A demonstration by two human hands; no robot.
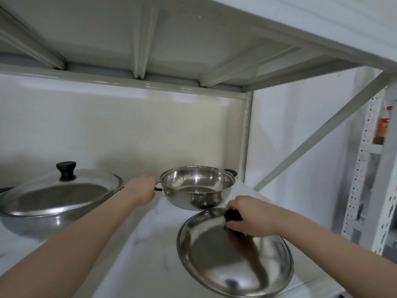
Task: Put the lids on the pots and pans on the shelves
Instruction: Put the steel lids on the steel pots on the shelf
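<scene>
An uncovered steel pot [196, 186] stands at the back right of the white shelf [150, 244]. My left hand [142, 189] grips its left black side handle. In front of it a steel lid [232, 252] is tilted over the shelf's front right, and my right hand [247, 216] is closed on its black knob. At the left sits a large steel pan [32, 222] covered by a lid [58, 194] with a black knob.
The underside of the upper shelf [171, 39] hangs close overhead. A grey upright post [246, 136] and a diagonal brace [318, 134] stand at the right. A second perforated rack [365, 168] further right holds a red-labelled bottle [382, 127].
</scene>
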